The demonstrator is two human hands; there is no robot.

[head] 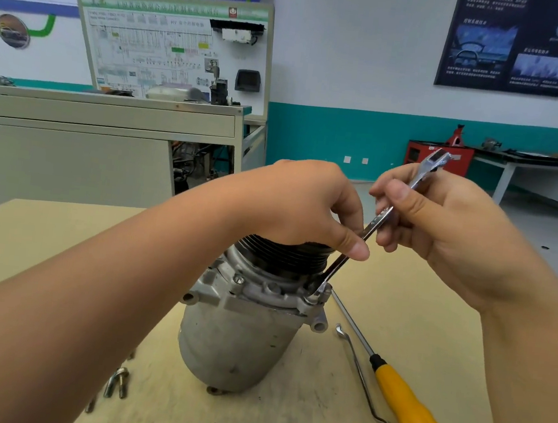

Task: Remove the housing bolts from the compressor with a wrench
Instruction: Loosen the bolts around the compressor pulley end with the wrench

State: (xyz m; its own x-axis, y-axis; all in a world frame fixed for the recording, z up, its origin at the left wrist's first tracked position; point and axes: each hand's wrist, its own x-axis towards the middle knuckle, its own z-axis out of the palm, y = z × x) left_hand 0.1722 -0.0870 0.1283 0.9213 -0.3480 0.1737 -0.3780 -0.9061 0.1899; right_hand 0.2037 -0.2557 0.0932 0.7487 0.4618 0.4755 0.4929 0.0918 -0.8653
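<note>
Looking from the head camera: a person is working with two bare hands at a beige table (400, 286).
Compressor: the compressor (241, 331) is standing on end in the middle of the table, leaning a little, with its black grooved wheel (286, 255) on top.
Left hand: the left hand (298, 206) is lying over the wheel with the fingers curling down around it. The thumb is touching the shaft of the wrench.
Right hand: the right hand (441, 225) is gripping the upper part of the wrench (374, 221), with fingers closing around the shaft.
Wrench: it is slanting down to the left, and its lower end is sitting on the right side of the compressor's flange.
Bolt: one bolt (238, 279) is sitting in the flange, facing the camera.
Other tools: a yellow-handled screwdriver (405, 403) and a thin bent metal tool (361, 378) are lying side by side to the right of the compressor.
Loose bolts: some loose bolts (116, 382) are lying at the lower left, partly hidden by the forearm.
</note>
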